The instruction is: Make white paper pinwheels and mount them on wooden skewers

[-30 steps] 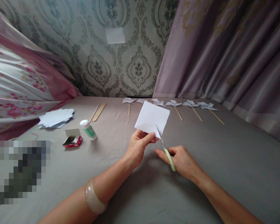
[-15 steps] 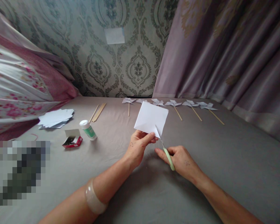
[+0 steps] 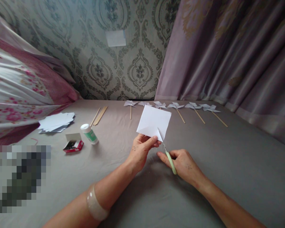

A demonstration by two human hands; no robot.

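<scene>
Bed (image 3: 228, 164): a grey sheet lay under the work.
Paper (image 3: 154, 122): left hand (image 3: 140, 152) pinched its lower edge, raised above the sheet.
Scissors (image 3: 169, 158): right hand (image 3: 184, 163) gripped them; blades had apparently backed toward the corner, one cut done.

Pixelated patch (image 3: 19, 179) hides something; scissors' blade tips (image 3: 163, 144) perhaps behind paper (image 3: 154, 122).

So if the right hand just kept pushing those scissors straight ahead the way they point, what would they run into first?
The right hand aims the green-handled scissors up and away at the white paper square that the left hand holds. The blades are already at its lower corner, so they would probably meet the paper first.
</scene>
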